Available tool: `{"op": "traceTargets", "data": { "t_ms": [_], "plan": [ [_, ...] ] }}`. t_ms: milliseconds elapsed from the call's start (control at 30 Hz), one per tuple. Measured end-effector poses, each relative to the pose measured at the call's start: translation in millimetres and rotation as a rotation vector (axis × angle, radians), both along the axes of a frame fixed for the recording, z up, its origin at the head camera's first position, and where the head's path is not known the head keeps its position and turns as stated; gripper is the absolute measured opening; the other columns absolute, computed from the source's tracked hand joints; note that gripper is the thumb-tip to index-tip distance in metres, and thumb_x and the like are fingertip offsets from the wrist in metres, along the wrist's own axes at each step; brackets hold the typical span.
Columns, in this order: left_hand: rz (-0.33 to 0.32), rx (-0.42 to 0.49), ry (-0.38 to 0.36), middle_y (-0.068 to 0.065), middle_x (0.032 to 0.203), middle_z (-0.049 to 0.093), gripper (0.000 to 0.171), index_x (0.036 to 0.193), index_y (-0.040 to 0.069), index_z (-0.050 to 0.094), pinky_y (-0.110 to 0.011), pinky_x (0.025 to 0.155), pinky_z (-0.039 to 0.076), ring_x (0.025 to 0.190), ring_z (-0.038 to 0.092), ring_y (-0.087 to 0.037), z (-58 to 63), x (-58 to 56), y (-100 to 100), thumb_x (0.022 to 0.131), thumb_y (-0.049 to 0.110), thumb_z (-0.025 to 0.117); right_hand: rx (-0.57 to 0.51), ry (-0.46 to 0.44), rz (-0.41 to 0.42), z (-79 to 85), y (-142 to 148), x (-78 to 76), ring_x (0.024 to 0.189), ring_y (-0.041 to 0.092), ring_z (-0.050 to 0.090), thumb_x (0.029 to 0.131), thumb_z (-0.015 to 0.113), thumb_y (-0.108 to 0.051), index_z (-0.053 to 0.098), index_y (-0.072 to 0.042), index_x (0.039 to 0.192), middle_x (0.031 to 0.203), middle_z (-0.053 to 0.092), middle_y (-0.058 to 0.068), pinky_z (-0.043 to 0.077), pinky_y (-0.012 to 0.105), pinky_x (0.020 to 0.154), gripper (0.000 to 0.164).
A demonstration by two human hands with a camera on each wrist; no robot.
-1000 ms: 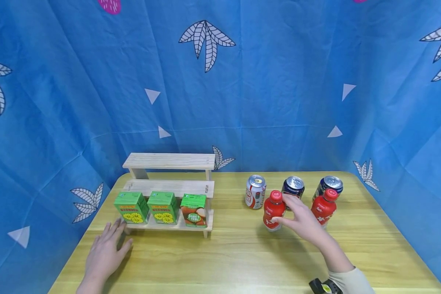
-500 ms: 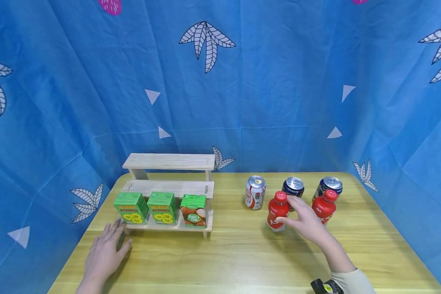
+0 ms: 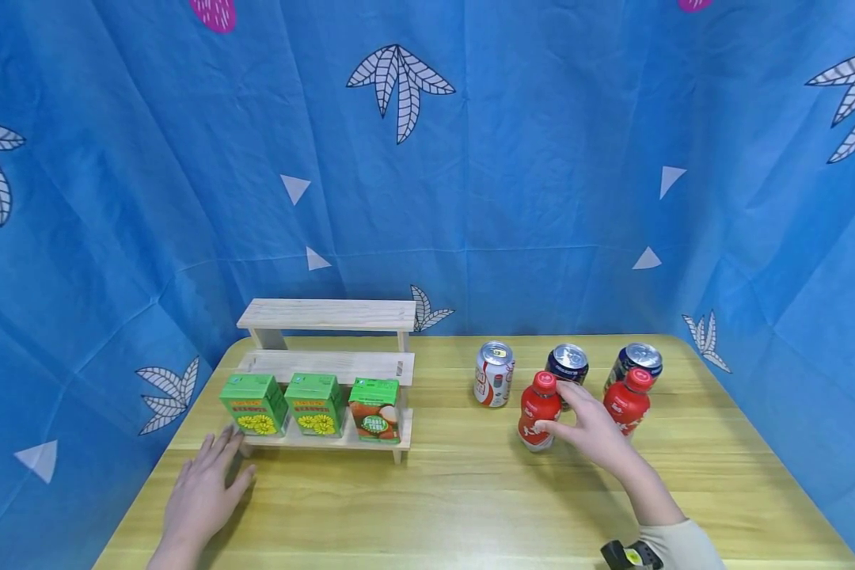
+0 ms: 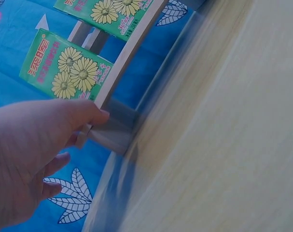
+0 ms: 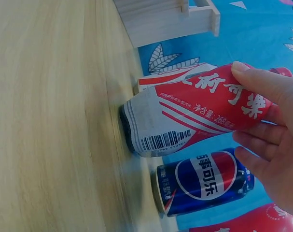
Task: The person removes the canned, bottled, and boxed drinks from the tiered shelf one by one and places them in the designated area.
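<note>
My right hand (image 3: pixel 591 423) grips a red cola bottle (image 3: pixel 539 416) with a red cap, thumb on the near side and fingers beyond. In the right wrist view the bottle (image 5: pixel 185 113) shows a barcode near its base; whether the base touches the table I cannot tell. Behind it are a white-and-red can (image 3: pixel 494 376) and a dark blue cola can (image 3: pixel 567 364). My left hand (image 3: pixel 201 491) rests by the left front end of a wooden tiered shelf (image 3: pixel 328 366), fingers extended, thumb apart. Two green drink cartons with yellow flowers (image 4: pixel 71 70) stand on its lowest tier.
A green-and-brown drink carton (image 3: pixel 375 410) stands at the right of that tier. A second red bottle (image 3: pixel 627 402) and another dark can (image 3: pixel 636 360) are right of my right hand. A blue patterned cloth (image 3: pixel 541 174) hangs behind the wooden table (image 3: pixel 435 507).
The gripped bottle and my right hand shifted slightly right between one second and half a second ago, then stayed nearly still. My left hand has kept its place by the shelf.
</note>
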State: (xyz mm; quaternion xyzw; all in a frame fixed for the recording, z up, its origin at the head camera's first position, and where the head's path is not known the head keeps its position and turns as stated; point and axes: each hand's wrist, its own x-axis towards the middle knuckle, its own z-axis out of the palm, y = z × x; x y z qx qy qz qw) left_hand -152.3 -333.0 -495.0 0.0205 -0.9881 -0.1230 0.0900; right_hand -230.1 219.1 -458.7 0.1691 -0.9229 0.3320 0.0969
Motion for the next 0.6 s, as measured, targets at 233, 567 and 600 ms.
{"op": "traceTargets", "data": {
  "t_ms": [233,567,600],
  "plan": [
    [-0.005,0.001,0.008,-0.025,0.155,0.032,0.065,0.145,0.001,0.041,-0.074,0.109,0.019,0.140,0.028,-0.052,0.5,0.2,-0.8,0.094,0.037,0.060,0.009,-0.006,0.000,1.2,0.0,-0.7,0.128,0.050,0.047,0.084,0.076,-0.031,0.047,0.009,0.137,0.140,0.049,0.031,0.044,0.064,0.102,0.073],
    [-0.003,0.000,0.010,-0.024,0.154,0.033,0.064,0.145,0.001,0.042,-0.074,0.109,0.020,0.139,0.029,-0.052,1.0,0.8,0.1,0.095,0.037,0.060,0.018,-0.008,-0.019,0.4,3.1,-3.3,0.118,0.043,0.057,0.080,0.080,-0.029,0.051,0.004,0.135,0.132,0.058,0.026,0.050,0.059,0.097,0.071],
    [-0.004,0.000,0.010,-0.024,0.155,0.033,0.064,0.145,0.001,0.042,-0.074,0.109,0.021,0.139,0.029,-0.052,1.1,0.9,0.1,0.095,0.037,0.060,0.016,-0.008,-0.019,0.4,3.3,-3.3,0.116,0.041,0.058,0.079,0.081,-0.029,0.051,0.004,0.134,0.130,0.059,0.025,0.051,0.058,0.096,0.071]
  ]
}}
